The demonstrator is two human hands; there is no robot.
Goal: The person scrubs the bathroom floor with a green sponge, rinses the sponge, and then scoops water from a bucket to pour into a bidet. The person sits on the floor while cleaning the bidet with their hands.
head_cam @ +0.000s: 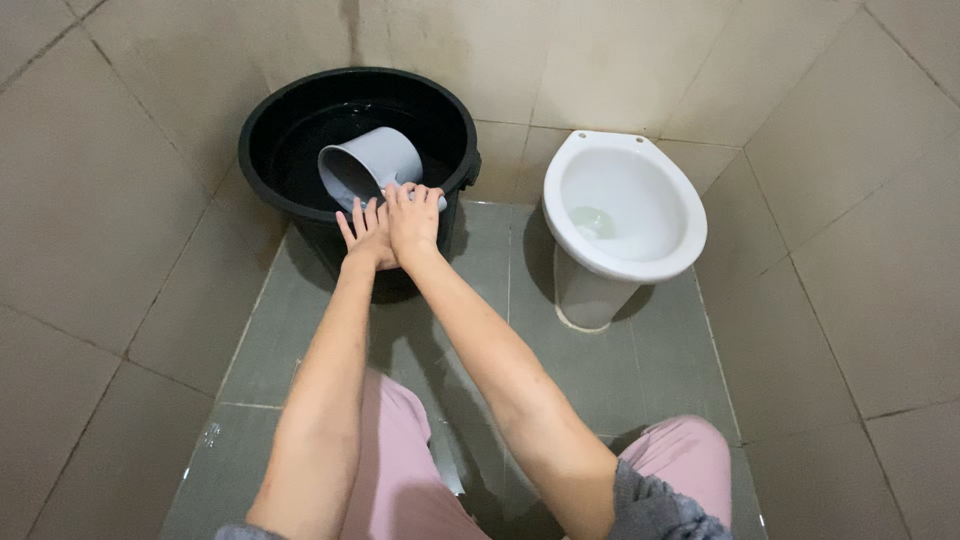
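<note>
A large black bucket (262,120) with water in it stands in the far left corner. A grey plastic dipper (372,160) lies tilted inside it, mouth toward the left. My right hand (413,222) grips the dipper's handle at the bucket's near rim. Beside and partly under it, my left hand (362,232) is held with its fingers spread, just in front of the rim, holding nothing. Both arms reach forward over my pink-trousered knees.
A white toilet bowl (622,262) without seat or lid stands to the right of the bucket. The floor (590,370) is wet grey tile. Beige tiled walls (100,220) close in on the left, back and right.
</note>
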